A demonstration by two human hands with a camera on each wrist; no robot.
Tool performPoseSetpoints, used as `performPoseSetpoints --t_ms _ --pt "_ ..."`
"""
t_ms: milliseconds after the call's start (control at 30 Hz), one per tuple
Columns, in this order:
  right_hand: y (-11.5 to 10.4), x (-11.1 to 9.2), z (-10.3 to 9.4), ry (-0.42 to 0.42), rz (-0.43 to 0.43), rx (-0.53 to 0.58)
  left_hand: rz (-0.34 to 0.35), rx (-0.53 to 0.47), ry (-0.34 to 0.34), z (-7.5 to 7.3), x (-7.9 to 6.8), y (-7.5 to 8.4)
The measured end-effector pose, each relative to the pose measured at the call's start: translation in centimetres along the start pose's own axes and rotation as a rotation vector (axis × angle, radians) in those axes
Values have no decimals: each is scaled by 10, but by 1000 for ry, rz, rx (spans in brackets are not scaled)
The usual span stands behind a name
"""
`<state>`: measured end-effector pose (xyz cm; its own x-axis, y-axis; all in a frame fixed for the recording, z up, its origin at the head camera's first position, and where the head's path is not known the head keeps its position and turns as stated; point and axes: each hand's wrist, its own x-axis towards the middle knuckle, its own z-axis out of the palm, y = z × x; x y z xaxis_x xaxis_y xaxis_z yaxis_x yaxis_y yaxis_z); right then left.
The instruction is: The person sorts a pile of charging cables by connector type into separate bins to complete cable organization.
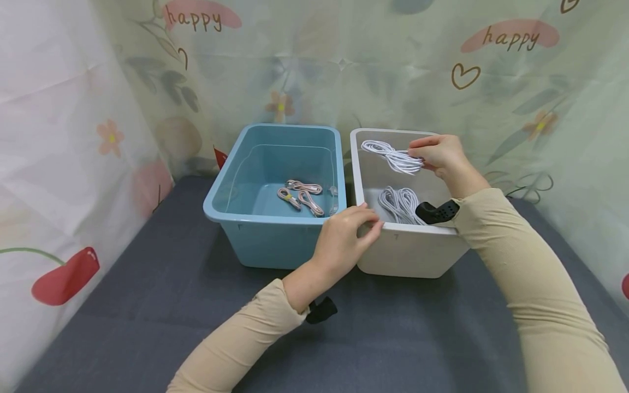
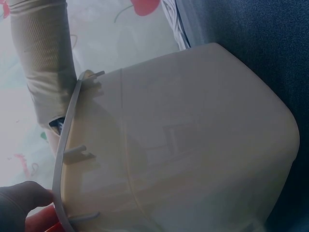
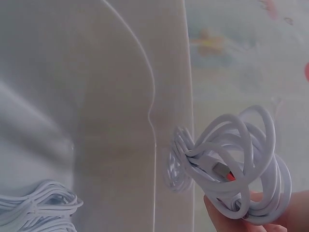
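Observation:
My right hand (image 1: 444, 158) pinches one end of a coiled white cable (image 1: 393, 156) above the white bin (image 1: 413, 251). In the right wrist view, the coil's loops (image 3: 181, 145) are bunched at the middle, and a grey and orange connector (image 3: 223, 170) shows among them. Below, more coiled white cables (image 1: 400, 204) lie on the white bin's floor. At the bin's front left corner, my left hand (image 1: 346, 237) holds the rim between thumb and fingers. The left wrist view shows the thumb (image 2: 31, 193) outside that rim (image 2: 58, 179).
Close on the left stands a blue bin (image 1: 275, 243) with several small pinkish coiled cables (image 1: 304, 188) inside. Both bins rest on a dark cloth-covered table (image 1: 147, 305). Patterned curtains (image 1: 314, 71) rise behind and at both sides.

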<state>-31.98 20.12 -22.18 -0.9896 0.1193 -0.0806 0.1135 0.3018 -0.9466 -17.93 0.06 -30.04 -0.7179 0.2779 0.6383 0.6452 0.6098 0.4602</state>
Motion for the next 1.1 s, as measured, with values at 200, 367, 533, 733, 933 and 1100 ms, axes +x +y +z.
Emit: performPoseSetpoints --t_ms 200,367,533,733,933,1100 --pt "0 2 3 -4 -6 -4 0 -6 0 -1 0 0" --pt "1 5 7 -19 -9 -28 -2 -5 2 -1 0 0" --pt "-1 8 11 -128 33 -30 0 -8 1 -1 1 0" --pt "-5 7 6 -249 78 -43 -15 -4 -19 -1 1 1" --pt "-8 3 -3 -327 81 10 -18 -5 -20 -2 1 1" --pt "-9 -3 -14 -363 84 45 -11 -5 -18 -2 1 0"
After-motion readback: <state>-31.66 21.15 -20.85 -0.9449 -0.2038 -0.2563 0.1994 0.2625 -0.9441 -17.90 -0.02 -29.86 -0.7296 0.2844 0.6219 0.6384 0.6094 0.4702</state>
